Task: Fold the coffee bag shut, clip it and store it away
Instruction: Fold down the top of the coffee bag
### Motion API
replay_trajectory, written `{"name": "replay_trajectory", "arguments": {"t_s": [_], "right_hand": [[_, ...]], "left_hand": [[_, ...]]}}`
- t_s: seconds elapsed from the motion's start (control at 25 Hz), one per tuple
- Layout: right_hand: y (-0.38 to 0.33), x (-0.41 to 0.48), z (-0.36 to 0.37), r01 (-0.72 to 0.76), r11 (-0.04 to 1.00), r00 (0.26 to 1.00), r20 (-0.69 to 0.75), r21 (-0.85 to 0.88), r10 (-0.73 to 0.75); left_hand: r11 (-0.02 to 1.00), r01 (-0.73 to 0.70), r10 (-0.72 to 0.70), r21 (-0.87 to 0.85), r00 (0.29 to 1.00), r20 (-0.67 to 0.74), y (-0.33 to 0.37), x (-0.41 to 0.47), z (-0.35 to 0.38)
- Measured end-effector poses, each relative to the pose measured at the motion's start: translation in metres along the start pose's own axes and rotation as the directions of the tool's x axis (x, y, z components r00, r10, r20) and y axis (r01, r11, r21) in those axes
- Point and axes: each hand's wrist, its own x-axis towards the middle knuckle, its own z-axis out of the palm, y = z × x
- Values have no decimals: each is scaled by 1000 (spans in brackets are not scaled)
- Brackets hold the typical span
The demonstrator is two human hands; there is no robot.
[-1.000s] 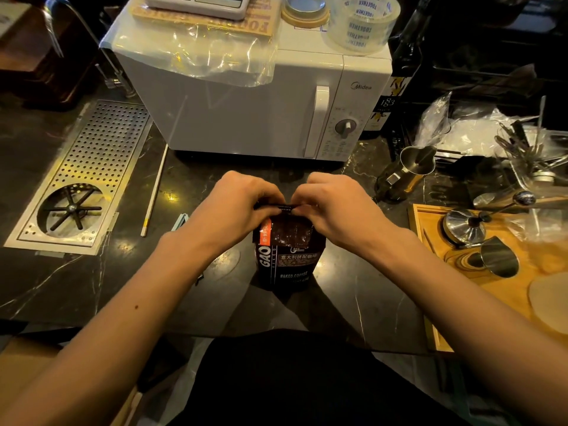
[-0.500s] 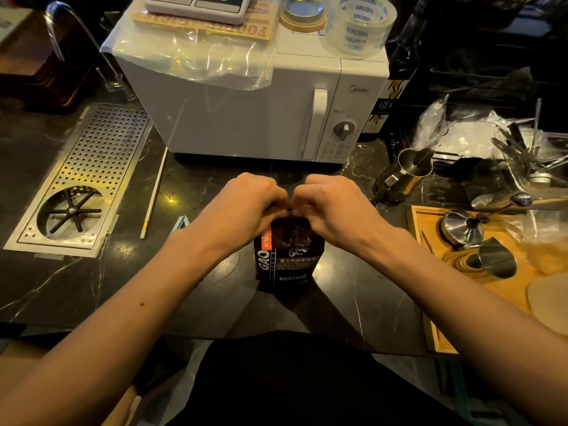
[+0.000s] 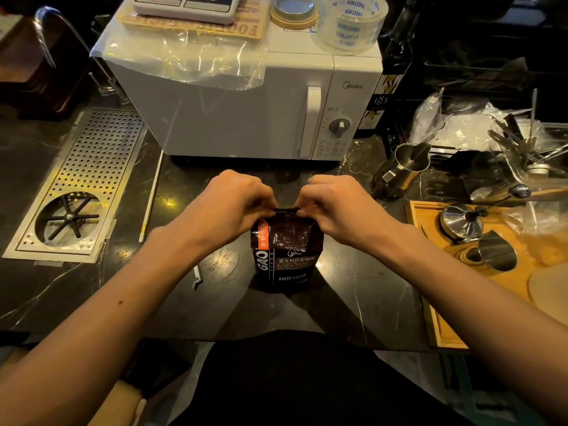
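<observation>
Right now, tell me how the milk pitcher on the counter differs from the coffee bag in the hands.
The milk pitcher is shiny steel, open-topped and untouched; the coffee bag is dark printed foil, its top pinched by the left hand and right hand. The pitcher looks tilted in this wide view; the bag stands upright. Both sit on the dark counter.

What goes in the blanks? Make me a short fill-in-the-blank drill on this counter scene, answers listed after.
1. Both hands, the left hand and the right hand, pinch the ____ edge of the coffee bag.
2. The bag stands upright on the dark ____ counter.
3. Behind the bag sits a white ____.
4. The roll of clear tape rests on ____ of that appliance.

Missing words: top; marble; microwave; top
</observation>
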Motion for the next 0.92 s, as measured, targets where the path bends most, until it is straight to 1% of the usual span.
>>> {"name": "replay_trajectory", "arguments": {"t_s": [0.08,0.24,0.44,0.52,0.56,0.64,0.68,0.8,0.92], "right_hand": [[1,0,0,-13,1000,999,-43,-3,12],[8,-2,-4,-104,994,992,-75,16,105],[14,-3,-6,-113,991,992,-49,74,116],[17,-6,-4,-110,990,990,-74,91,117],[18,-7,-3,-110,989,988,-94,97,119],[19,-9,2,-118,987,982,-135,107,132],[19,-9,5,-125,985,977,-157,122,144],[18,-12,11,-153,956,947,-238,251,215],[18,-20,21,-220,861,900,-245,459,361]], "left_hand": [[1000,13,-14,-22,999,-29,-2,-3,1],[998,41,-43,-40,998,-50,-6,-5,8],[995,54,-60,-81,995,-83,-10,-6,11],[981,99,-117,-165,988,-100,-11,-6,13],[958,144,-174,-250,980,-101,-11,-7,14],[879,224,-280,-421,957,-77,-13,-11,21],[843,251,-318,-476,946,-65,-13,-14,27],[757,299,-418,-581,905,-79,-14,-21,44],[717,317,-482,-621,869,-113,-16,-20,53]]}}
